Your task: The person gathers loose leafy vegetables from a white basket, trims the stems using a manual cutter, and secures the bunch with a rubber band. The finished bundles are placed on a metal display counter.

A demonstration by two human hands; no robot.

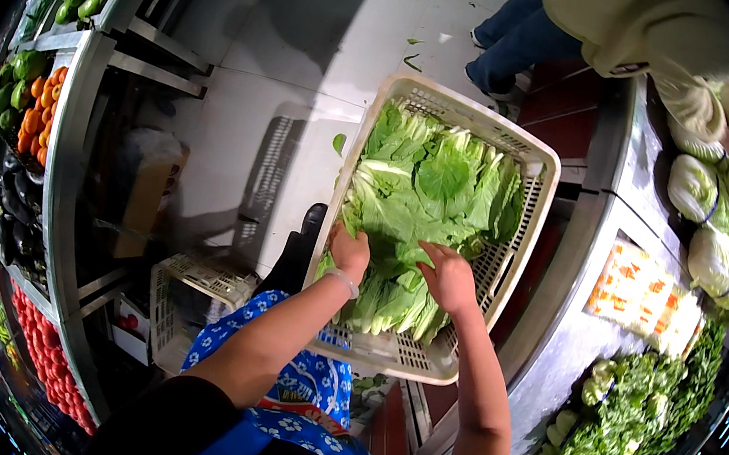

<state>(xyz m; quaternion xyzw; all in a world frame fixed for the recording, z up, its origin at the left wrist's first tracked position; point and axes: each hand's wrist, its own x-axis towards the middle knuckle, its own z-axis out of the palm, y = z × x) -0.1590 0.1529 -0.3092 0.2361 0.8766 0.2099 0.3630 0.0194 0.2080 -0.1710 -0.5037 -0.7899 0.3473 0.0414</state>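
Note:
A cream plastic crate (540, 163) in front of me holds rows of leafy green lettuce (443, 178). My left hand (350, 251), with a pale bracelet at the wrist, reaches among the leaves by the crate's left wall. Leaves partly cover its fingers, so its grip is unclear. On the right, my right hand (449, 277) rests against the lettuce with fingers bent and apart, thumb and forefinger separated. Nothing shows clearly between them. Between the two hands lie loose, broad leaves, with pale stems nearer me.
Right, a metal counter (538, 367) bears napa cabbages (720, 262), printed packs (643, 294) and bunched greens (624, 414). A person in jeans (534, 35) stands beyond the crate. Left, a produce rack (74, 146) stands beside another crate (167, 312) at floor level.

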